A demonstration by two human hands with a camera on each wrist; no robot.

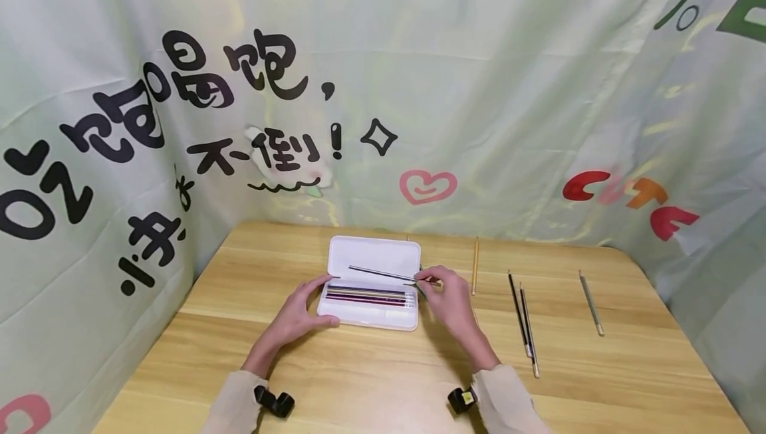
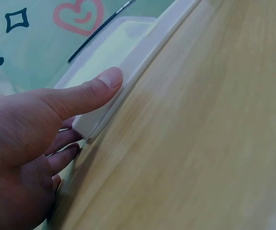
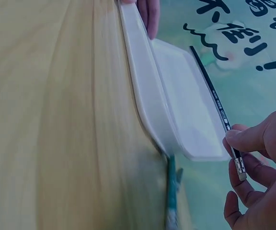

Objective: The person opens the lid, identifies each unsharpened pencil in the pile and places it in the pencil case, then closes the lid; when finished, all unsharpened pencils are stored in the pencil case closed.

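Note:
An open white pencil case (image 1: 371,318) lies on the table with its lid (image 1: 374,248) tilted up at the back. Several pencils (image 1: 365,296) lie side by side in its tray. My left hand (image 1: 297,314) holds the case's left end, the thumb against the front wall and the fingers round the side. Between thumb and fingers, my right hand (image 1: 449,298) pinches a black pencil (image 3: 212,91) near its eraser end. That pencil is raised over the case, its dark tip pointing left across the lid. In the right wrist view, a teal pencil (image 3: 171,191) lies beside the case's right end.
A yellow pencil (image 1: 475,268) lies right of the case. Farther right are two dark pencils, one (image 1: 518,311) close beside the other (image 1: 529,331), and a grey-green pencil (image 1: 591,302). A printed curtain (image 1: 509,121) stands behind the wooden table (image 1: 628,381).

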